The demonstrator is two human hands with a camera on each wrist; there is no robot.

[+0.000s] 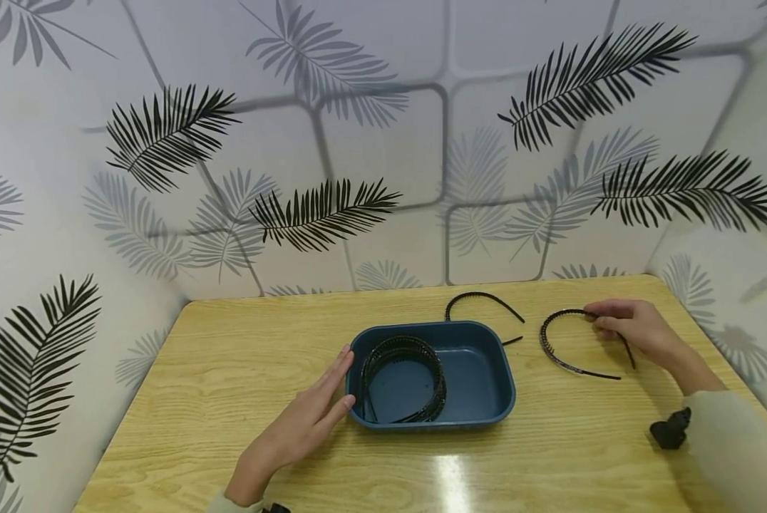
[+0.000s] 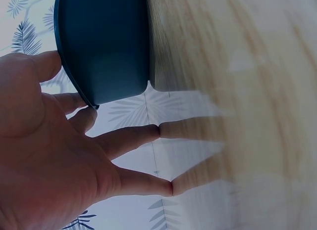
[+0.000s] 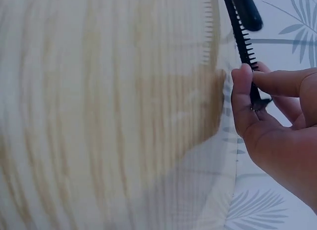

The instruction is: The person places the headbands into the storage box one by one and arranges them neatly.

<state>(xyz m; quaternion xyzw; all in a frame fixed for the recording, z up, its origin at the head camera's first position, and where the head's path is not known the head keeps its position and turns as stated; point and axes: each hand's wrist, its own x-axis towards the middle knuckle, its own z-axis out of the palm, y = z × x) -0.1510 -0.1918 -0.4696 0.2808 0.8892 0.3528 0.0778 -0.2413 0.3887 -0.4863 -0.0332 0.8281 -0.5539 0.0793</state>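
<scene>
A blue plastic tub (image 1: 512, 399) stands on the table, with several black toothed headbands (image 1: 436, 356) nested in its left half. My left hand (image 1: 303, 426) rests against the tub's left end, fingers spread and mostly straight. In the left wrist view, the thumb and some fingers touch the tub's rim (image 2: 58, 37), while two other fingertips meet the tabletop. To the right of the tub, my right hand (image 1: 643, 331) pinches a black headband (image 1: 546, 335) on its right side. The right wrist view shows thumb and fingers closed around the toothed band (image 3: 243, 44).
Another black headband (image 1: 480, 293) lies behind the tub, partly hidden by its back right corner. The wooden table (image 1: 242, 356) meets patterned walls (image 1: 422, 242) at the back and sides. A dark wrist device (image 1: 671, 429) sits by the right sleeve.
</scene>
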